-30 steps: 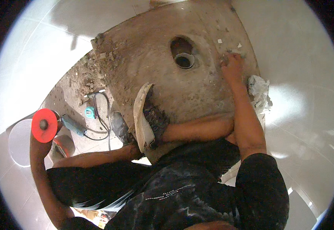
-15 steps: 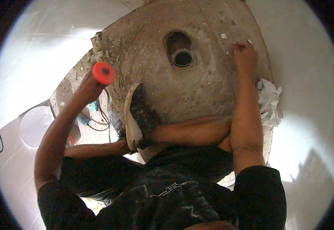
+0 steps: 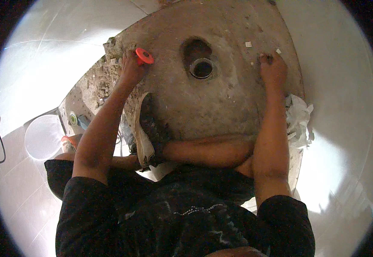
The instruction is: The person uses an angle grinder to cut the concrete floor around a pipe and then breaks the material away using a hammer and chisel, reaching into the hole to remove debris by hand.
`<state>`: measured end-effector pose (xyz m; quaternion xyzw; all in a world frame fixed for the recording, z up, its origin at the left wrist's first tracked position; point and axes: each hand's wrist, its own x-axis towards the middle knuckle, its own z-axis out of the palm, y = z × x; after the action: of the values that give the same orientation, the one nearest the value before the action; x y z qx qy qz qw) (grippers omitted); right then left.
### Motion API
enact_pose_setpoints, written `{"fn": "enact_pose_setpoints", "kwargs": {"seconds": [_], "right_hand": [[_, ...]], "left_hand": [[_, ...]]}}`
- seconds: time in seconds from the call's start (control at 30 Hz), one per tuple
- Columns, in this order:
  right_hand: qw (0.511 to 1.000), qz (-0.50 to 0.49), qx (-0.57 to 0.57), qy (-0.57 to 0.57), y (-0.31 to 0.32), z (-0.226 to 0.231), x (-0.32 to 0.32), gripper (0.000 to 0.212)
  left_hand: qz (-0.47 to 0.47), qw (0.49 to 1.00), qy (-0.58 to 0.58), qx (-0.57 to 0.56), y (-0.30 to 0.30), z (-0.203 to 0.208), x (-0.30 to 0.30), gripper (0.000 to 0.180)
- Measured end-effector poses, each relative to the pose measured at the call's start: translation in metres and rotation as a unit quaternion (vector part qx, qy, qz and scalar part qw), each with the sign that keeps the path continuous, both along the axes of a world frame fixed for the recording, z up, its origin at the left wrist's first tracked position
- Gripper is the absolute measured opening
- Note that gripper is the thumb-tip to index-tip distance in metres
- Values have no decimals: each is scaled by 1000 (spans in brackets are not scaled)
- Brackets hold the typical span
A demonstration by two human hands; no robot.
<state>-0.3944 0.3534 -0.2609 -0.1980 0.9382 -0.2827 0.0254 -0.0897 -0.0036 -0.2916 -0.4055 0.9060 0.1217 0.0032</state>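
My left hand [image 3: 130, 67] is closed around a tool with a round orange-red end [image 3: 145, 56], dark at its centre and shaped like a chisel's hand guard; the rest of it is hidden by my fingers. It is low over the left part of the rough concrete slab [image 3: 199, 103], beside the broken edge. On the slab's right side my right hand [image 3: 274, 68] is curled closed near the surface. Whatever it may hold cannot be made out. Two small white chips [image 3: 248, 44] lie just beyond it. Between my hands, a round pipe opening [image 3: 202, 68] sits in a hollow.
Crumbled rubble [image 3: 102, 88] lines the slab's left edge. A crumpled white plastic bag [image 3: 297, 115] lies beside my right forearm. My shoe [image 3: 145, 132] and crossed legs are at the near edge. A white bucket [image 3: 45, 137] stands at left; pale tiled walls curve around.
My left hand has swung forward and right, bringing the orange-red tool from above the left edge down toward the slab. My right hand has stayed nearly in place.
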Motion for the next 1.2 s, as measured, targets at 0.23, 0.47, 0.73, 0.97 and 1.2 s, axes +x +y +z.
{"fn": "enact_pose_setpoints", "kwargs": {"seconds": [0.23, 0.47, 0.73, 0.97, 1.2], "right_hand": [[998, 27, -42, 28, -5, -13, -1, 29], [996, 30, 21, 76, -2, -29, -10, 27], [1000, 16, -18, -5, 7, 0, -6, 27], [999, -7, -37, -10, 15, -8, -13, 28], [999, 19, -36, -13, -7, -5, 1, 28]], "left_hand": [[24, 997, 50, -57, 38, 47, 39, 59], [-194, 957, 214, 34, 112, 78, -27, 41], [-372, 882, -290, 21, 121, -30, -142, 23], [-344, 911, -221, 58, 140, -55, -184, 31], [-6, 918, -233, 322, 115, -151, -158, 36]]}}
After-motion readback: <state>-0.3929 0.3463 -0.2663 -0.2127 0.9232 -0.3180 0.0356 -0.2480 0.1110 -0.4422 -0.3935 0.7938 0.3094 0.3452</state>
